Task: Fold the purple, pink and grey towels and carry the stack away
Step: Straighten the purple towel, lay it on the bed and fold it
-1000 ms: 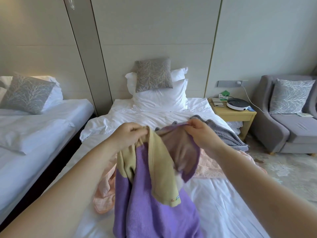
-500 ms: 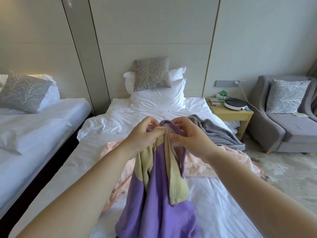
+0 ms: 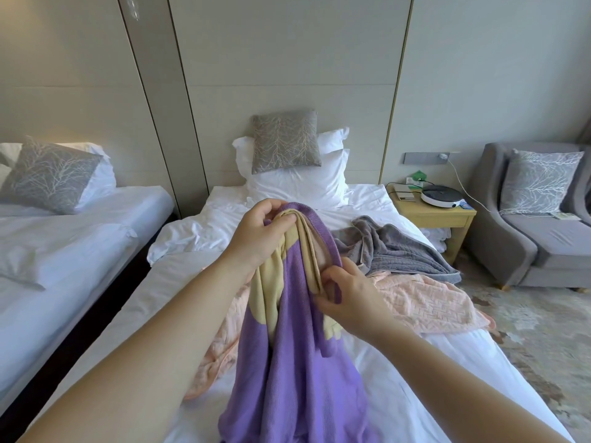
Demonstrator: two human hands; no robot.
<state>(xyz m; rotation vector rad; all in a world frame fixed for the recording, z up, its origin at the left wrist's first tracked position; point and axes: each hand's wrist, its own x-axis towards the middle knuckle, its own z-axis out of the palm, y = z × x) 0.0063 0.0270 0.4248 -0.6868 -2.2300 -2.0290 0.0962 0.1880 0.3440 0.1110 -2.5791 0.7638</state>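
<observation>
Purple towel (image 3: 297, 362) hangs bunched over the middle of the bed (image 3: 399, 378), left hand (image 3: 259, 238) gripping its top, right hand (image 3: 348, 302) pinching a lower edge with curled fingers (image 3: 335, 271); the first fold seems barely begun, so next find its corners.

2 white beds (image 3: 96, 238), grey armchair (image 3: 524, 238), nightstand (image 3: 435, 215)

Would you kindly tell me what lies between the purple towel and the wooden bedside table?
The crumpled grey towel lies there on the white bed, seen in the head view.
</observation>
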